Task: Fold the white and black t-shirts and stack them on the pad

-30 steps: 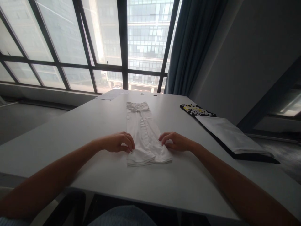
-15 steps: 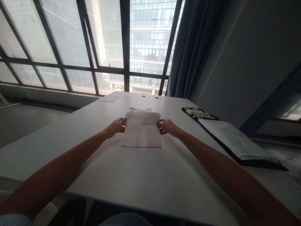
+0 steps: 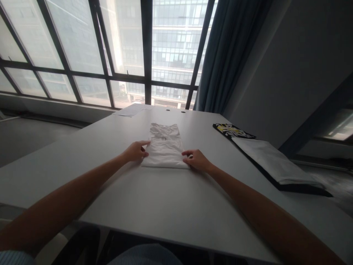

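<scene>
A folded white shirt point(image 3: 165, 149) lies flat on the white table point(image 3: 162, 198), its collar toward the window and a straight folded edge toward me. My left hand point(image 3: 137, 151) touches its left edge, fingers apart, the index finger reaching onto the cloth. At the right edge, near the front corner, is my right hand point(image 3: 195, 159), its fingers apart and their tips resting on the fabric. Some wrinkles cross the shirt's middle.
On the right side of the table lie a black, white and yellow patterned item point(image 3: 233, 130) and a folded white cloth point(image 3: 271, 160) on something black. Papers point(image 3: 131, 109) rest at the far left edge. A blue curtain point(image 3: 228, 55) hangs beyond the table.
The shirt's raised part, held up between both hands, has come down and lies flat, showing the collar area. Both hands have moved slightly toward me and their fingers have loosened.
</scene>
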`<state>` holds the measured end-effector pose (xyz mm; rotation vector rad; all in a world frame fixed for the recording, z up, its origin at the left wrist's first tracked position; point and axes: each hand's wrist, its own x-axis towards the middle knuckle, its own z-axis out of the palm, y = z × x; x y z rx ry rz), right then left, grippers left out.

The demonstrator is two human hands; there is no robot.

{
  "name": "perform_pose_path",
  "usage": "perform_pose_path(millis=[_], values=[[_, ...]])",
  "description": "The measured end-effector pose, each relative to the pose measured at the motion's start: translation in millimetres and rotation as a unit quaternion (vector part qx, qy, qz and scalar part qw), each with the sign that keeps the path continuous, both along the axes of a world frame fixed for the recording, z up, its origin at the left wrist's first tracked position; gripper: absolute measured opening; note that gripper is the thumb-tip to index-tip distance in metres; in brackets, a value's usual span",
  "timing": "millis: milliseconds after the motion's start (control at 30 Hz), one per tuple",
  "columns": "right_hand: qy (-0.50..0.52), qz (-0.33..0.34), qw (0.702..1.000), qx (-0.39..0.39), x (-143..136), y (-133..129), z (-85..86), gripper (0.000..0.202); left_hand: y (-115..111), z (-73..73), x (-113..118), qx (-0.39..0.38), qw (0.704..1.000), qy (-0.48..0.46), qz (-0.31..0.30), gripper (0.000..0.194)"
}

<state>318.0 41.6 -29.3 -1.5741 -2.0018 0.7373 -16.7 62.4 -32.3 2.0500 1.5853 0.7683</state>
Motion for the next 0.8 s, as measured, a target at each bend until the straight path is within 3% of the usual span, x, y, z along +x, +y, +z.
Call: perform_pose_path(millis=[133,267,433,533,667,800], values=[[-0.053,0.018,0.998,0.014,0.7,2.1,2.7,0.029,4.3,-2.4,-3.3,-0.028,0.999,0.037,0.008,0.065],[-0.060,0.009,0.997,0.045,-7.5,25.5,8.3,0.031,24.0,-1.5,5.1,-0.009,0.998,0.051,0.043,0.050],[0.073,-0.030,0.996,-0.048,-22.6,63.2,15.6,0.031,53.1,0.1,20.0,0.025,0.995,0.053,0.076,0.029],[0.143,-0.043,0.985,-0.090,-27.1,76.2,14.6,0.026,59.7,-0.6,21.4,0.035,0.995,0.038,0.084,0.028],[0.136,-0.056,0.989,-0.005,-23.1,79.8,7.8,0.022,57.5,0.7,14.6,0.059,0.995,0.016,0.085,0.036],[-0.043,-0.063,0.991,0.109,-16.9,70.9,2.0,0.026,49.2,3.4,13.9,0.099,0.989,0.075,0.076,0.039]])
